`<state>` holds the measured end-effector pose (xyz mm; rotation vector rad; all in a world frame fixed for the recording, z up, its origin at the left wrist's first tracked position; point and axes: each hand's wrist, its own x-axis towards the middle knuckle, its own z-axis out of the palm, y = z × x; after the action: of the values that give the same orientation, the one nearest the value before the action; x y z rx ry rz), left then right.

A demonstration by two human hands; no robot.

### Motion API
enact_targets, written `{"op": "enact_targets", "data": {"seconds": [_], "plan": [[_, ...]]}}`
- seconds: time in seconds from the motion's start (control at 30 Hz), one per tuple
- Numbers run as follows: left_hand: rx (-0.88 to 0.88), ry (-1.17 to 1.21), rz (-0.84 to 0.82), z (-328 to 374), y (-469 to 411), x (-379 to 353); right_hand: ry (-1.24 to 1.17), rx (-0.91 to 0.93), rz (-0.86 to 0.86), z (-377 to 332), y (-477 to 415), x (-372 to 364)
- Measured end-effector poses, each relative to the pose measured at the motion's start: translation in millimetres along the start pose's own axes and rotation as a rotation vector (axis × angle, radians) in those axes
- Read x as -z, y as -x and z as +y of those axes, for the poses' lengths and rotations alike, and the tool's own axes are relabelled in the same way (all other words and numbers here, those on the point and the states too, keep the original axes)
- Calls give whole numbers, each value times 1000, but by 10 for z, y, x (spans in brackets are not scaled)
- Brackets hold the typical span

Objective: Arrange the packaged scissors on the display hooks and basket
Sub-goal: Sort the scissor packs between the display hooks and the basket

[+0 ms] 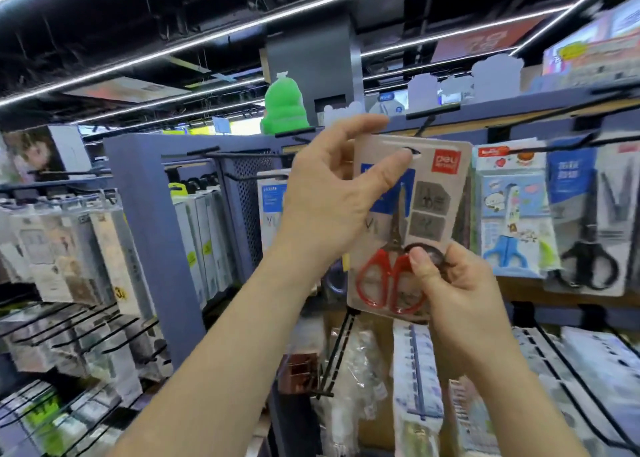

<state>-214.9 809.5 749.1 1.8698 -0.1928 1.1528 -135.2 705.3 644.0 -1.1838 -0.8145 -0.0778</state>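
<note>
A carded pack of red-handled scissors (429, 214) is held up in front of the hook wall. My left hand (332, 193) grips its upper left, thumb by the hanging slot. My right hand (450, 283) pinches its lower right corner near the handles. A black display hook (424, 127) sticks out just above the pack's top edge; the slot is below the hook's tip. Further packs hang to the right: blue-handled children's scissors (512, 214) and black-handled scissors (585, 228).
A blue packaged item (272, 203) hangs behind my left wrist. Wire baskets (588, 370) with packaged goods sit below the hooks. To the left, a blue shelf post (152, 231) and hooks with boxed goods (69, 248). A green plush (284, 106) stands on top.
</note>
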Motion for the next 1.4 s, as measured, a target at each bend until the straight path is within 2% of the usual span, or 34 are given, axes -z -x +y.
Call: {"op": "enact_targets", "data": {"seconds": [0.27,0.37,0.47,0.57,0.7,0.8,0.9,1.0,1.13,1.27,1.33,1.4], "plan": [[301,133,-98,-226,-395,-323,21,-164,26,37,-77,330],[363,138,-61,-334,-420,-375,18,-157,16,73,-84,380],[297,-33,48,-440,-473,-496,-47,-185,-86,78,-53,442],[263,-77,121,-509,-506,-557,146,-219,-216,160,-28,560],[312,-29,-25,-758,-311,-561,371,-209,-30,284,-86,601],[262,-228,62,-1010,-317,-637,664,-194,-21,346,-156,596],[237,-295,102,-1110,-423,-735,868,-210,-21,355,-118,723],[189,-360,121,-1169,-409,-797,813,-187,30,347,32,959],[104,-480,167,-1182,-376,-827,650,-212,16,343,243,1230],[-20,-503,248,-1169,-108,-802,571,-266,21,203,450,1401],[-66,-421,217,-1098,166,-808,545,-306,31,102,568,1475],[-89,-309,92,-1025,485,-861,551,-347,47,-21,699,1533]]}}
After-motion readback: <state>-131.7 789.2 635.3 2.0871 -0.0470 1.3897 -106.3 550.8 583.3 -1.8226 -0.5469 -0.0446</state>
